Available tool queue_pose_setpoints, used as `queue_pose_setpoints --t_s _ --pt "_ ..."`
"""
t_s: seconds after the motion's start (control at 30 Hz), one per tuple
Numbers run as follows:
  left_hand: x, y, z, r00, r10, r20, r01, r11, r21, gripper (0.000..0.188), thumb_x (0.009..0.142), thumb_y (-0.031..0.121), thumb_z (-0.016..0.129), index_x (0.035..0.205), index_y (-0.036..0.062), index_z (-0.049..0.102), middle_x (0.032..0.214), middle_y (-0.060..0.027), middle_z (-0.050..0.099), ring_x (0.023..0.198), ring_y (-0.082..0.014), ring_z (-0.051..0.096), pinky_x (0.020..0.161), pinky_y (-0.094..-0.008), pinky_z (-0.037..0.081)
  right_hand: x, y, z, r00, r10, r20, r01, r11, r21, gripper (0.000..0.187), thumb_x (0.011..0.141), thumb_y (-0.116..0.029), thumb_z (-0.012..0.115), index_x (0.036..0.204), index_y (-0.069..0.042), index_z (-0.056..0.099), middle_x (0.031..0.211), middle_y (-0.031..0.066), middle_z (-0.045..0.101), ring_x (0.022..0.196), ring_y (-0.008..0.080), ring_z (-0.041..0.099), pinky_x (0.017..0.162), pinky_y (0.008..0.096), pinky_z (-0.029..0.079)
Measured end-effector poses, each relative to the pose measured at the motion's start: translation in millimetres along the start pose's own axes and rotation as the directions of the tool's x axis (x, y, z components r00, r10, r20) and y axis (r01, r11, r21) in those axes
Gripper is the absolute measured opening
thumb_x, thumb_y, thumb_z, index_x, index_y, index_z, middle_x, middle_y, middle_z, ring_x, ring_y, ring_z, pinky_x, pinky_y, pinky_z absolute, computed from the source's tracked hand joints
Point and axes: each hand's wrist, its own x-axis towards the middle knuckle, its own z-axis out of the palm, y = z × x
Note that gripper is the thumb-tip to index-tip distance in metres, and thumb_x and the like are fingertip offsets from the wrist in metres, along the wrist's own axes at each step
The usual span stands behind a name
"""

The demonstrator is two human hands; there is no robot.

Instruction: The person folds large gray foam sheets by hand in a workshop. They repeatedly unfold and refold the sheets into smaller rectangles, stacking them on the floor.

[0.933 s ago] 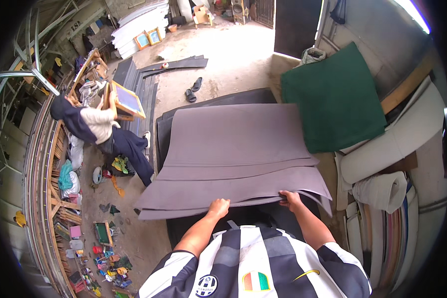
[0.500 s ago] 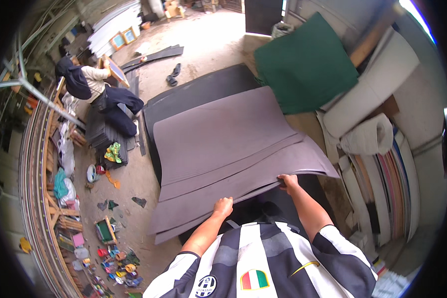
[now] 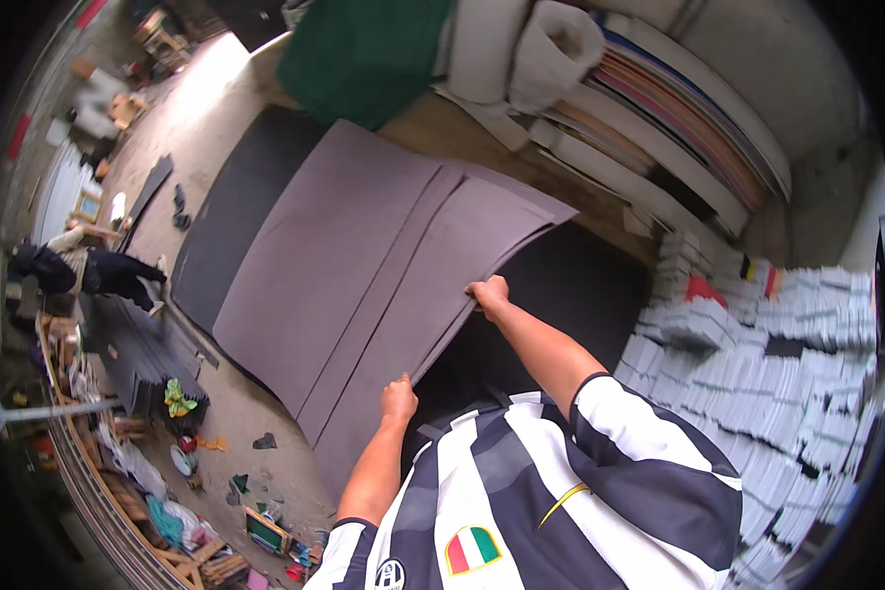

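Large mauve-grey sheets (image 3: 339,236), thin and flexible like foam or rubber, lie overlapping in front of me. My left hand (image 3: 399,399) is closed on their near edge, with its thumb on top. Farther right along that edge, my right hand (image 3: 490,292) also grips the sheets, fingers curled underneath and partly hidden. The held edge is raised, and the far right corner juts out in a bend. Beneath the sheets lies a larger black sheet (image 3: 236,211), showing at the far left and again under the lifted edge on the right.
A co-worker (image 3: 79,265) is at the far left, beside a dark stack of sheets (image 3: 143,364). Stacked white pieces (image 3: 757,383) stand at right. Rolled sheets (image 3: 678,118) and a green sheet (image 3: 364,59) lie along the back. Scraps and a small framed board (image 3: 265,529) litter the lower-left floor.
My view has swung to the right, bringing the white stacks into sight. Both hands still hold the near edge of the mauve-grey sheets, which now appears more steeply slanted.
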Motion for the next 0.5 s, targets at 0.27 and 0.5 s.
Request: queue_pose_setpoints --t_s 0.27,0.5 --pt "-68.8 83.9 34.6 0.998 0.064 0.024 -0.064 0.998 0.025 0.04 0.088 0.004 0.059 0.127 0.0014 0.066 0.104 -0.0223 0.074 0.093 -0.0393 0.074 0.082 -0.0483 0.061 0.9 92.1 -86.9 0.958 -0.133 -0.254 0.114 0.989 -0.091 0.03 0.069 -0.011 0.083 0.088 0.008 0.068 0.085 0.0178 0.072 0.073 0.0289 0.072 0.057 0.041 0.058" --pt "-111.5 140.7 99.3 0.995 0.086 0.056 -0.086 0.996 -0.003 0.042 0.089 0.003 0.058 0.13 0.0004 0.064 0.105 -0.0215 0.074 0.093 -0.0393 0.074 0.082 -0.0484 0.061 -24.9 117.3 -157.0 0.929 -0.211 -0.305 0.15 0.966 -0.211 0.033 0.068 -0.015 0.083 0.086 0.007 0.067 0.087 0.023 0.072 0.081 0.0329 0.072 0.073 0.0421 0.056"
